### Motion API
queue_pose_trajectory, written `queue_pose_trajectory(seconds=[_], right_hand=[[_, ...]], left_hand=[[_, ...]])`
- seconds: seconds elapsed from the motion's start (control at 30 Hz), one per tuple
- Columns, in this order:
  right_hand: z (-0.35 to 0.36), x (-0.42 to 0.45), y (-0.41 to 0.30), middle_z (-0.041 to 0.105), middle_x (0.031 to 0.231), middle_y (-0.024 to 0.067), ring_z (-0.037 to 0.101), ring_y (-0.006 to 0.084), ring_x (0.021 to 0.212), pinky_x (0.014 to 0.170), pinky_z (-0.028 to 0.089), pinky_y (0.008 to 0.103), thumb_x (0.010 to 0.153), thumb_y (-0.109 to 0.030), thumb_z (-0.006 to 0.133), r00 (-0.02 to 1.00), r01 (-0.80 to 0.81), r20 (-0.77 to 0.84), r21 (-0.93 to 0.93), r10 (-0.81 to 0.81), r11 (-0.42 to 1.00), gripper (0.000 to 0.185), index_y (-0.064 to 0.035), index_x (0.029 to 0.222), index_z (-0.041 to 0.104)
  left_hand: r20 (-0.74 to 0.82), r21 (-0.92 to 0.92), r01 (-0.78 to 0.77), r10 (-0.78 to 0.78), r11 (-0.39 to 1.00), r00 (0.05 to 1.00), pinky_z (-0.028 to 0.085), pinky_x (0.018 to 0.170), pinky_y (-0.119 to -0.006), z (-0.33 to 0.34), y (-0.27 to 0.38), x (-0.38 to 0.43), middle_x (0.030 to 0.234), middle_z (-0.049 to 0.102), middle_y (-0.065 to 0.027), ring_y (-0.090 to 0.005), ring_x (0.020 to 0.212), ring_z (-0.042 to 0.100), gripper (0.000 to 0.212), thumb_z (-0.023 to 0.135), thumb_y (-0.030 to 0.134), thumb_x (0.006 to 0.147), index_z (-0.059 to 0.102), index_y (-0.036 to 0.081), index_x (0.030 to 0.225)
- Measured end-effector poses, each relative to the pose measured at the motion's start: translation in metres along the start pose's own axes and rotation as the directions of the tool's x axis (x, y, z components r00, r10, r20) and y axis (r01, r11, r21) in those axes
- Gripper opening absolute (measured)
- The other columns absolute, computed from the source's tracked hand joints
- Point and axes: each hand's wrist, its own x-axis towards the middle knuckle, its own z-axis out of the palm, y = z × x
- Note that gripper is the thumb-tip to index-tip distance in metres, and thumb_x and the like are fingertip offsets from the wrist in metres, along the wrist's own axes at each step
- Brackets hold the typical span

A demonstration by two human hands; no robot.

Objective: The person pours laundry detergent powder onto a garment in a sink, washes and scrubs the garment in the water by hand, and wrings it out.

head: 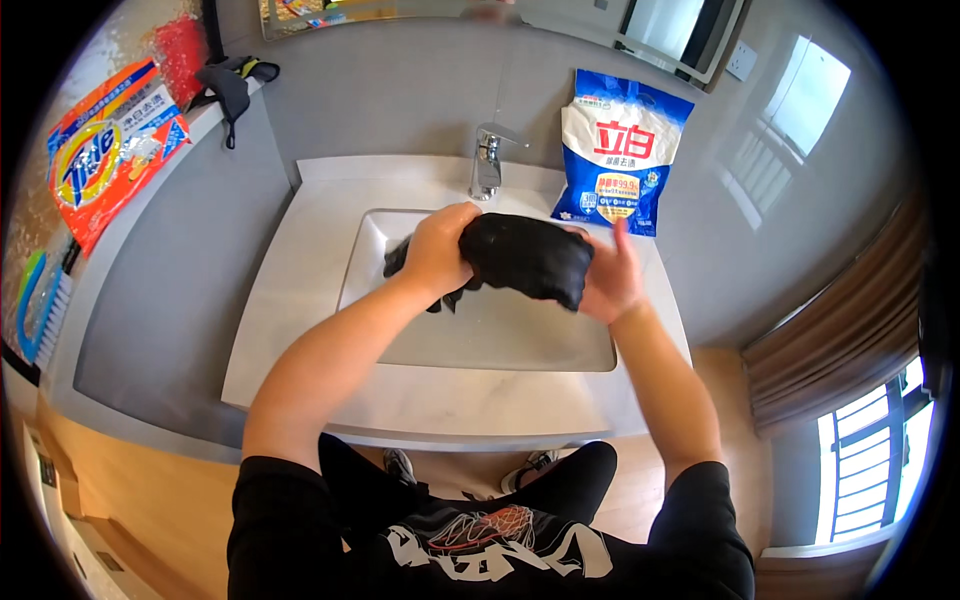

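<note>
A black cloth, dark and wet-looking, is stretched between my two hands above the rectangular sink basin. My left hand grips its left end, and loose folds hang below and to the left of that hand. At the cloth's right end is my right hand, its thumb raised and its palm against the cloth; some of its fingers are hidden behind the fabric. Behind my hands stands the chrome faucet. No running water can be made out.
A blue and white detergent bag leans on the wall at the counter's back right. On the left ledge lie an orange Tide bag, a dark strapped item and a scrubbing brush with blue handle. A mirror hangs above.
</note>
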Motion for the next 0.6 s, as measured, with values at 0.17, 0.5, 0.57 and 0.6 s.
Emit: queue_pose_trajectory(seconds=[0.17,0.5,0.57,0.6], right_hand=[[0.004,0.019,0.064,0.056,0.133,0.0186,0.062,0.0337,0.109,0.087,0.052,0.0486,0.085,-0.068,0.053,0.972,-0.232,0.107,0.275,0.21,0.933,0.08,-0.009,0.138,0.049],[0.003,0.046,0.034,0.063,0.078,0.0056,0.061,0.0151,0.066,0.06,0.051,0.0304,0.067,-0.011,0.08,0.852,-0.523,-0.361,-0.622,0.379,0.583,0.03,-0.0038,0.091,0.062],[0.007,0.059,0.034,0.064,0.077,0.0084,0.063,0.0192,0.07,0.063,0.051,0.0318,0.067,-0.011,0.076,0.848,-0.522,-0.388,-0.732,0.361,0.437,0.027,-0.0034,0.089,0.062],[0.013,0.066,0.034,0.063,0.077,0.0103,0.063,0.0221,0.072,0.065,0.051,0.0329,0.066,-0.011,0.074,0.866,-0.461,-0.413,-0.878,0.281,0.129,0.027,-0.0034,0.089,0.062]], left_hand=[[0.079,0.168,-0.454,0.447,0.875,0.891,0.044,0.067,-0.04,-0.007,-0.01,0.012,0.084,0.06,-0.0088,-0.0333,0.08,0.058,0.027,0.071,0.006,0.062,0.059,0.008,0.087],[0.468,0.37,-0.488,0.295,0.79,0.833,0.046,0.067,-0.039,-0.002,-0.04,0.008,0.075,0.059,-0.0035,-0.0275,0.076,0.059,0.019,0.067,0.005,0.064,0.061,0.01,0.081],[0.518,0.362,-0.401,0.176,0.841,0.837,0.047,0.068,-0.041,0.002,-0.042,0.002,0.074,0.06,-0.0066,-0.03,0.076,0.06,0.016,0.064,0.002,0.064,0.06,0.009,0.078],[0.562,0.365,-0.327,0.073,0.872,0.824,0.048,0.068,-0.043,0.004,-0.041,0.0,0.073,0.062,-0.0097,-0.0324,0.077,0.061,0.013,0.062,0.0,0.065,0.06,0.007,0.075]])
